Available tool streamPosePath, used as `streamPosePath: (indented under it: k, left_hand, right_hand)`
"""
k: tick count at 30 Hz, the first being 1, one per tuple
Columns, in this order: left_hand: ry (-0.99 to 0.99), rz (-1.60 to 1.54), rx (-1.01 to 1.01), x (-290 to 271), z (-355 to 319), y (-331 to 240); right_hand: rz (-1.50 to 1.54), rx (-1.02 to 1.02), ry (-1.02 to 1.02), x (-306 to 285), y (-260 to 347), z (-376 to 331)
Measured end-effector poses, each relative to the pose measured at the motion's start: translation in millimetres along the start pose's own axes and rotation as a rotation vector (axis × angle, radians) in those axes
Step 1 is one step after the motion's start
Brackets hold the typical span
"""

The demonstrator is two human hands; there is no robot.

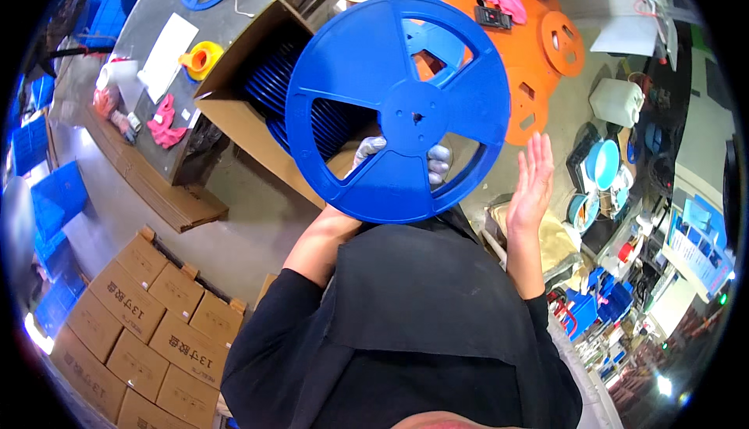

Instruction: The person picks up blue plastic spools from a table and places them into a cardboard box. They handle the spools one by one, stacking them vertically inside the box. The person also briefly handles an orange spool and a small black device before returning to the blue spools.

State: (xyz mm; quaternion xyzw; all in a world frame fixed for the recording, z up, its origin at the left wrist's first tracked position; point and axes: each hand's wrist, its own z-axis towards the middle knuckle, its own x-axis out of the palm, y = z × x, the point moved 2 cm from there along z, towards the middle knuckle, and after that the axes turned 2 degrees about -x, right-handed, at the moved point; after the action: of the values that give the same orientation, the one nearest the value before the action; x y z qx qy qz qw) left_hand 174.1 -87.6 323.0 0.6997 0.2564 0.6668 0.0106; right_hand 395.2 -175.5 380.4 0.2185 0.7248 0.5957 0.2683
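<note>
A: From the head camera, what fills the middle?

B: A large round blue plastic reel [398, 109], held up flat toward the camera. It has a solid hub with a small centre hole and broad spokes, and wedge-shaped openings between them. Its rim is smooth and unbroken.

A: Who holds it?

B: The left hand [406, 160], in a pale glove. The gloved fingers show through two of the lower openings, curled round the spoke beneath the hub, so that hand is closed on the reel. The bare forearm runs down from it into a black sleeve.

A: And the other hand?

B: The right hand [532, 183] is bare and open, fingers straight and together, palm turned toward the reel. It stands just beside the reel's right edge, holding nothing; whether it touches the rim I cannot tell.

A: What lies behind the reel?

B: An open brown cardboard box [250, 117] with more blue reels stacked on edge inside. Further back, flat orange plastic discs [530, 47] lie on the floor. At lower left sits a block of closed cardboard cartons [148, 320].
</note>
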Motion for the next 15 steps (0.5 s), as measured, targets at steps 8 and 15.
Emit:
streamPosePath:
  k: [8, 15]
  left_hand:
    - [0.036, -0.093, 0.006, 5.9, -3.1, 2.8]
    - [0.008, -0.135, 0.013, 4.1, 0.4, 2.7]
  right_hand:
    - [0.365, 0.476, -0.202, -25.9, -52.8, -13.6]
    - [0.358, 0.46, -0.147, -21.2, -49.0, -11.8]
